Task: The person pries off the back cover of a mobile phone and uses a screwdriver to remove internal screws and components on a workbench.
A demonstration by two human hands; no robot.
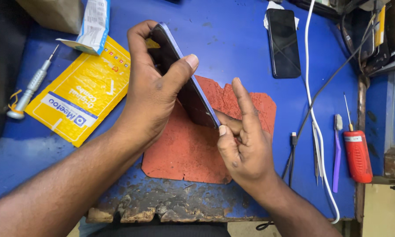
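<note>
Head view:
Left hand (151, 94): my fingers are wrapped around the phone (186, 83), holding it tilted on edge above the red mat (184, 149).
Right hand (243, 140): thumb and a finger pinch the phone's lower corner; the forefinger sticks up.
Table (232, 39): blue; second phone (284, 42) lies flat, well apart.
Left side: yellow packet (79, 96), screwdriver (28, 90).
Right side: red screwdriver (356, 151), white cable (313, 105).

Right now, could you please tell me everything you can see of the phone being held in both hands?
The phone is a slim slab with a dark face and a light blue metallic-looking edge. It is tilted on its side edge above the red mat, seen nearly edge-on. The left hand grips its upper part, thumb on the rim; the right hand touches its lower corner with its fingertips.
</note>
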